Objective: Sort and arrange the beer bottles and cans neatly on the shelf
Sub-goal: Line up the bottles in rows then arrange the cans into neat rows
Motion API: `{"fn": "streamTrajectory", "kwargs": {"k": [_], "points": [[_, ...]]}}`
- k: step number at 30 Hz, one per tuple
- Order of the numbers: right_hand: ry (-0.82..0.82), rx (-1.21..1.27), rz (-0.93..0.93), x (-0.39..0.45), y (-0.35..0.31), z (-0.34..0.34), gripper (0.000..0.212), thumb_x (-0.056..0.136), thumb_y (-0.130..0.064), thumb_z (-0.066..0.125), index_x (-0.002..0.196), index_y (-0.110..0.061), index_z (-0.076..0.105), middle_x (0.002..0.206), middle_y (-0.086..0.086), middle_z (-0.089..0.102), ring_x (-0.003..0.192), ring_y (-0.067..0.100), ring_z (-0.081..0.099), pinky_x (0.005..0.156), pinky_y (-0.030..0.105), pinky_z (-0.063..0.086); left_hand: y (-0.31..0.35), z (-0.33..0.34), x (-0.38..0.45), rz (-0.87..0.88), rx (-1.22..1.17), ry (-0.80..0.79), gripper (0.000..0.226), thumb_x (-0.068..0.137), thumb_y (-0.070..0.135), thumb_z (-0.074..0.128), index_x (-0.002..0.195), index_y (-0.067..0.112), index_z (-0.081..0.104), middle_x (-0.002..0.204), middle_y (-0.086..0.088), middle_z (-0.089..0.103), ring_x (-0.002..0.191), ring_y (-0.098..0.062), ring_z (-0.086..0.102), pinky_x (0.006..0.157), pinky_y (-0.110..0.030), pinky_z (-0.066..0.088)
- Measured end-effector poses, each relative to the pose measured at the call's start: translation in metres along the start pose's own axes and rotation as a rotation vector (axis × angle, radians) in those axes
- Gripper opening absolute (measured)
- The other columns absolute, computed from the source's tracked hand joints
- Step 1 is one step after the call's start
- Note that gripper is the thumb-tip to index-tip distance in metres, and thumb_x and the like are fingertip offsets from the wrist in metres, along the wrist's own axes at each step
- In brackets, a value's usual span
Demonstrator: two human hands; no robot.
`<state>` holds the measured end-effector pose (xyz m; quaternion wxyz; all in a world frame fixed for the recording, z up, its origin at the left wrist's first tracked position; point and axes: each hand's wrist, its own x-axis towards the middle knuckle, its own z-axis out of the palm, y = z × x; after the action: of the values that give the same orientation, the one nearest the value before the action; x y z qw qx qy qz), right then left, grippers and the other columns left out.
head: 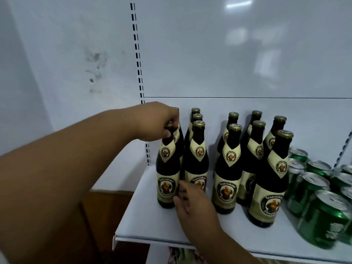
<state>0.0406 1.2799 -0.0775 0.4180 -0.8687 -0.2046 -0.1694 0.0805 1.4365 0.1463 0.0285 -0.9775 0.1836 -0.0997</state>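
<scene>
At the left end of the shelf (152, 221), a little left of the frame's centre, stands the front-left bottle (168, 168), the one I am placing now. It is upright, its label faces me, and it is just beside the next front bottle (197, 159) on its right. My left hand (158, 122) comes from the left edge of the frame and its fingers are curled around the neck, right under the gold cap. My right hand (192, 202) comes from the lower middle of the frame; its fingers are rather straight and lie against the lower part of the two bottles, near the gap between them. I cannot tell if they press or only touch.

To do this step well, I think I should keep the top hand as a guide and let the low hand push the base, so the bottle slides and does not tip. The base should come in line with its neighbour near the shelf's front edge, with the label turned forward. Glass against glass can knock, so a slow push is better.

Behind these two, more bottles stand in short columns. To the right, a second group of bottles (247, 159) is looser and less even; I judge it needs the same care next. At the right edge of the frame the green cans (312, 197) stand close together, blurred.
</scene>
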Motion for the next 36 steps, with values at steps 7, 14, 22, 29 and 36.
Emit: {"fn": "streamTrajectory", "kwargs": {"k": [7,14,22,29,36], "points": [[0.012,-0.039,0.033,-0.007,-0.003,0.009,0.054,0.097,-0.03,0.054,0.148,-0.026,0.037,0.137,-0.008,0.045,0.122,0.009,0.048,0.104,0.029,0.044,0.001,0.012,0.009,0.033,-0.075,0.107,0.025,0.089,0.026,0.067,0.113,0.03,0.058,0.105,0.007,0.056,0.094,-0.014,0.049,0.075,-0.028,0.037],[0.114,-0.068,0.049,-0.006,-0.009,0.01,0.048,0.094,-0.032,0.054,0.141,-0.023,0.048,0.127,-0.008,0.052,0.113,0.009,0.054,0.095,0.03,0.05,-0.007,0.012,0.011,0.118,-0.112,0.075,0.023,0.089,0.029,0.065,0.11,0.03,0.055,0.104,0.005,0.057,0.094,-0.017,0.054,0.075,-0.031,0.041],[0.442,-0.127,-0.022,0.008,-0.031,-0.036,0.026,0.092,-0.016,0.064,0.117,-0.019,0.064,0.098,-0.015,0.054,0.095,-0.01,0.051,0.079,0.0,0.037,0.012,0.003,0.015,0.25,-0.094,0.239,0.03,0.086,0.026,0.06,0.115,0.024,0.055,0.105,0.005,0.053,0.092,-0.015,0.051,0.082,-0.032,0.045],[0.589,-0.122,-0.009,0.03,-0.047,-0.085,0.028,0.092,-0.018,0.063,0.119,-0.019,0.064,0.102,-0.014,0.056,0.091,-0.003,0.056,0.079,0.004,0.04,0.037,-0.005,0.038,0.341,-0.094,0.232,0.021,0.087,0.029,0.059,0.108,0.025,0.054,0.102,0.007,0.055,0.094,-0.016,0.055,0.084,-0.034,0.047],[0.617,-0.199,-0.045,0.048,-0.05,-0.137,0.015,0.091,-0.018,0.064,0.106,-0.019,0.065,0.099,-0.01,0.057,0.09,0.007,0.057,0.076,0.02,0.049,0.065,-0.013,0.079,0.351,-0.118,0.128,0.021,0.09,0.024,0.057,0.11,0.025,0.056,0.101,0.009,0.063,0.087,-0.011,0.055,0.073,-0.028,0.043]]}}
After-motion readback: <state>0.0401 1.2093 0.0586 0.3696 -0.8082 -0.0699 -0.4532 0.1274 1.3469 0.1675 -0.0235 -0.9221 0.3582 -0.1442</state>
